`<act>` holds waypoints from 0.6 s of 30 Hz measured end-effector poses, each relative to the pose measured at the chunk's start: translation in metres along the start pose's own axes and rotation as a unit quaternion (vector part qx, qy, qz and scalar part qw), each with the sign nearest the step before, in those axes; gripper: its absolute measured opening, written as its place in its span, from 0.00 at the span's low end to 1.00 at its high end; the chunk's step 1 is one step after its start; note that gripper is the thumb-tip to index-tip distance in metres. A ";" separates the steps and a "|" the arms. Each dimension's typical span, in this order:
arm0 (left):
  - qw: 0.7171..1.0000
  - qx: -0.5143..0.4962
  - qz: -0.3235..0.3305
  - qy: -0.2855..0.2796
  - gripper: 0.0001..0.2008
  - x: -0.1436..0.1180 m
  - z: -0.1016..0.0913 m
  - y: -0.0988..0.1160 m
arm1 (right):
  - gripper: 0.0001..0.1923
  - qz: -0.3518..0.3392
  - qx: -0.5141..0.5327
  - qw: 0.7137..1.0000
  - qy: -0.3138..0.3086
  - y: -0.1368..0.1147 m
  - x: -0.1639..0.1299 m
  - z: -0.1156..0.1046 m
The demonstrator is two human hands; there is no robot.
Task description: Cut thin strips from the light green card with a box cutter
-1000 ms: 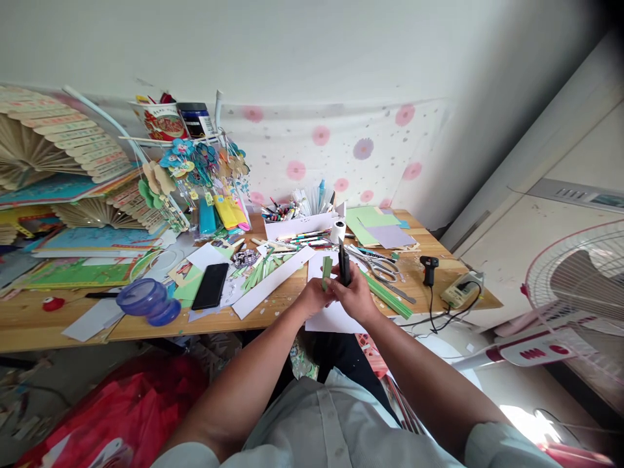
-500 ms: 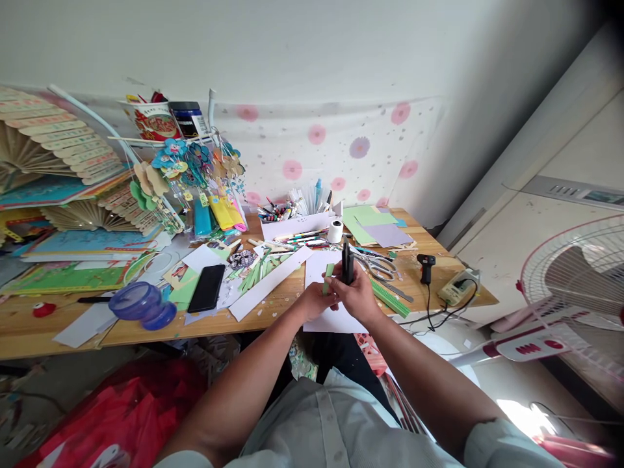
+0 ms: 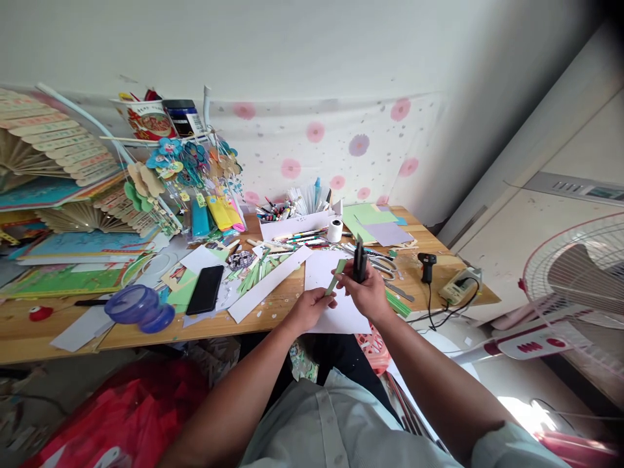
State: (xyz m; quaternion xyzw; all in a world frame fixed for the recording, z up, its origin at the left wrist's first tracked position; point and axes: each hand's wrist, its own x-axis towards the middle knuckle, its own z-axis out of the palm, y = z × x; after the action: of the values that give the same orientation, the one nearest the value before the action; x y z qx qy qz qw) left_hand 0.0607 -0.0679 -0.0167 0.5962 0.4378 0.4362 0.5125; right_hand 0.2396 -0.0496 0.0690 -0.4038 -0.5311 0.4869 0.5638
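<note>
With many cut green strips (image 3: 258,272) already lying at ten o'clock of the hands, the left hand (image 3: 307,307) pinched one green paper strip (image 3: 335,279) above the white sheet (image 3: 331,305) while the right hand (image 3: 368,292) clenched a black tool (image 3: 359,260), its work on that strip unfinished.

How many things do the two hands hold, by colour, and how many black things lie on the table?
Green, held: 1, the green paper strip between left hand and right hand.
Black, held: 1, the black tool in the right hand.
Black, on the table: 2, the phone and the glue gun.
Total: 4.
</note>
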 end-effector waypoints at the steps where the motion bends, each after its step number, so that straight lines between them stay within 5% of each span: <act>1: 1.000 -0.010 -0.010 0.004 0.22 -0.002 -0.001 0.001 | 0.26 0.001 0.006 1.000 0.015 -0.001 0.002 -0.003; 12: 0.989 -0.065 -0.113 0.066 0.22 0.007 -0.018 0.004 | 0.30 0.053 0.118 0.964 0.232 0.037 0.017 -0.032; 18: 0.985 -0.013 -0.152 0.080 0.16 0.044 -0.033 0.010 | 0.33 0.110 0.100 0.954 0.261 0.048 0.013 -0.061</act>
State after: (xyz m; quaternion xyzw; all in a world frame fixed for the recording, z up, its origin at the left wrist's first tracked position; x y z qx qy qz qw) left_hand 0.0400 -0.0189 -0.0003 0.4794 0.5571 0.4052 0.5437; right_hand 0.2933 -0.0239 0.0181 -0.5143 -0.2664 0.4737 0.6635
